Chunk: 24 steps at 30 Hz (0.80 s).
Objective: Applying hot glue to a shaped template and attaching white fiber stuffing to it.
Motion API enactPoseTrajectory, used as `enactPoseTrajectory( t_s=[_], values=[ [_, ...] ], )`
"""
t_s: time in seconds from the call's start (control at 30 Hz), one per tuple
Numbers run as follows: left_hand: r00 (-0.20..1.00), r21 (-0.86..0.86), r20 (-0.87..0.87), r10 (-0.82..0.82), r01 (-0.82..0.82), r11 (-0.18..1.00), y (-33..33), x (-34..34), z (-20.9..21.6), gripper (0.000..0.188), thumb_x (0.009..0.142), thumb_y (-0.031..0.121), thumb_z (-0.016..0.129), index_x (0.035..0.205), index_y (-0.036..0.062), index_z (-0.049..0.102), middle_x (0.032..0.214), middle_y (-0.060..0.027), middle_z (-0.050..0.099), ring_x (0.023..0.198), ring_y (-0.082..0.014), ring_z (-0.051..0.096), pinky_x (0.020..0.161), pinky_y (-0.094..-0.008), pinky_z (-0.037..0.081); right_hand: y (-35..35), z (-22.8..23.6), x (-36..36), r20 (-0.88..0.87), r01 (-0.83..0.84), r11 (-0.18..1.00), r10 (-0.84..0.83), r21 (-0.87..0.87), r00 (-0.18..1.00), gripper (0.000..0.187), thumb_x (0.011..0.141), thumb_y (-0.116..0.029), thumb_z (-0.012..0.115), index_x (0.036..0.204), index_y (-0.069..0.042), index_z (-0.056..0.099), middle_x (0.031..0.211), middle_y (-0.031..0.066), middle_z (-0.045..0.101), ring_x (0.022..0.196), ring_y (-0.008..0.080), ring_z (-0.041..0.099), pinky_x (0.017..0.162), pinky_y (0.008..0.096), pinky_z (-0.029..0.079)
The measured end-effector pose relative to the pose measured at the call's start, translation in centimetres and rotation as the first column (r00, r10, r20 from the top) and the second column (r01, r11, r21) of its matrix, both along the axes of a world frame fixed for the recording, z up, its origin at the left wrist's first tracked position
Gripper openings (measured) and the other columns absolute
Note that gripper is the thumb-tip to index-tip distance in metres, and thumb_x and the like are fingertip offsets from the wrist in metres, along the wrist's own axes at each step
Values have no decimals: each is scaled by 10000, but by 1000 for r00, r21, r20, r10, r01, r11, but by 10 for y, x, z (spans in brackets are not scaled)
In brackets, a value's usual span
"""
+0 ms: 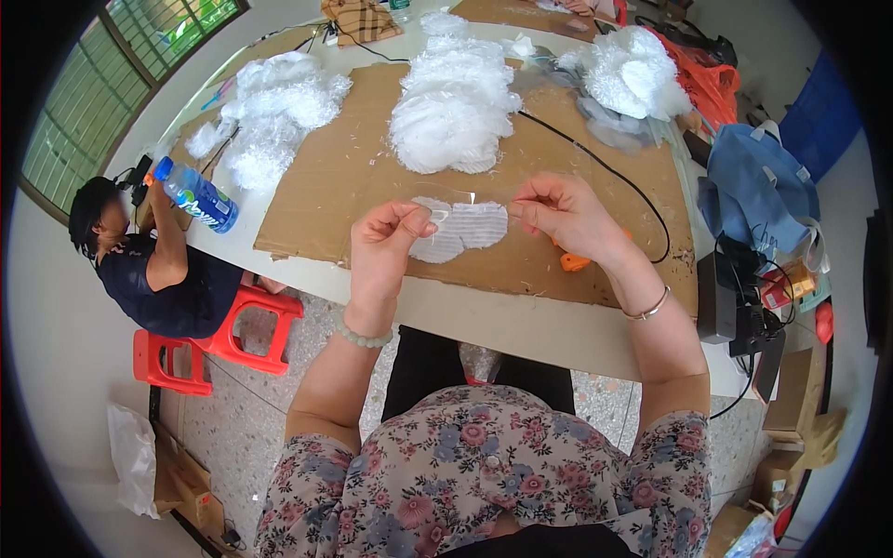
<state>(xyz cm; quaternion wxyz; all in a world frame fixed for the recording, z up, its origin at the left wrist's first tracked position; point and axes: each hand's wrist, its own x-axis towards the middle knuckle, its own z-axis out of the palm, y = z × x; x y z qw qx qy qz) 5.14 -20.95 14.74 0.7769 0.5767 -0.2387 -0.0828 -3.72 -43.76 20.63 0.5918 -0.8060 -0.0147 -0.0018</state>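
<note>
My left hand [386,244] is closed in a pinch on a small white strip [439,215] that curls out from the fingertips. Across from it, my right hand [566,212] pinches with thumb and forefinger, and what it grips is too thin to name. A faint clear strand or film [456,193] arcs between the two hands. Just below and behind the fingers, a white ribbed fabric pad [479,228] with rounded lobes lies on the brown cardboard [326,205]. Beside my right wrist, an orange tool [575,262] is partly hidden by the forearm.
White fluffy piles rise at the centre [451,121], left [279,102] and right [633,74]. A black cable [605,163] crosses the cardboard. A bottle [200,197] stands tilted near a seated person [153,270] at left. A blue bag [758,177] and electronics crowd the right edge.
</note>
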Motion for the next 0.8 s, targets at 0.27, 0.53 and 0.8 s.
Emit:
enactPoseTrajectory(
  t_s=[0.27, 0.53, 0.8],
  values=[
    [1000, -82, -21, 8, -9, 997, 1, -10, 2, 78, 880, 52, 615, 896, -19, 644, 794, -29, 637, 739, -98, 586, 731, -233, 467, 0, -9, 2, 56, -45, 992, 39, 117, 998, 69, 872, -92, 626, 879, -24, 634, 724, -26, 577, 619, 46, 505, 544, 187, 388],
    [996, -170, -86, -8, -7, 985, 2, -18, -2, 82, 883, 65, 621, 914, -8, 640, 798, -31, 639, 733, -100, 586, 714, -238, 469, -6, -18, 4, 147, -216, 891, 170, 399, 974, 223, 898, -239, 611, 847, -23, 629, 772, 42, 624, 726, 119, 591, 641, 252, 465],
    [900, -320, -321, -293, 188, 929, -6, -30, -7, 128, 897, 68, 594, 1006, 6, 624, 783, -26, 631, 740, -106, 602, 684, -240, 482, 0, -36, 8, 300, -458, 610, 348, 646, 888, 292, 898, -300, 604, 821, -19, 606, 751, 77, 591, 788, 238, 572, 745, 400, 477]
  ],
)
